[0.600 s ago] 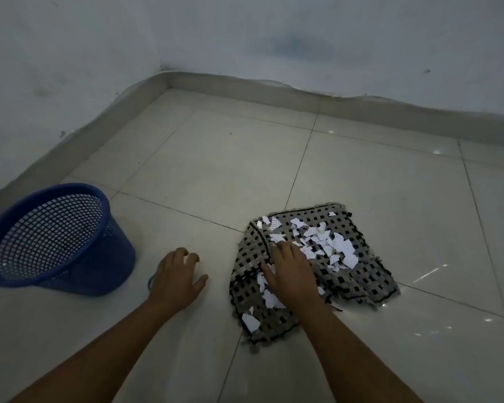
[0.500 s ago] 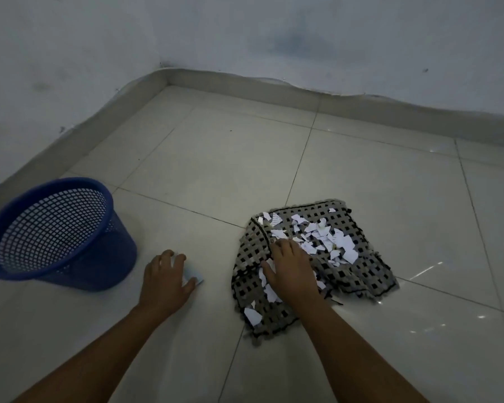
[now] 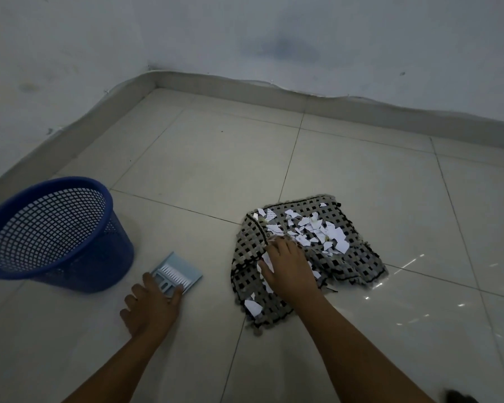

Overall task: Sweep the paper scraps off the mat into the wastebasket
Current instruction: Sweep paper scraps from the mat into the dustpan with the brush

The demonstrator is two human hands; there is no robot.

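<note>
Under right hand (image 3: 288, 270): mat (image 3: 355, 266), paper scraps (image 3: 312, 231) (mostly beyond fingers).

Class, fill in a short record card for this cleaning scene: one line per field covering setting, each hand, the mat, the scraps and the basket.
Setting: tiled floor in a room corner
Left hand: on the floor, fingers on a small light-blue dustpan
Right hand: resting flat on the mat
Mat: grey-and-black woven, rumpled
Paper scraps: white, mostly on the mat's far half, a few near its front edge
Wastebasket: blue mesh, left of the dustpan, no scraps visible inside
</note>
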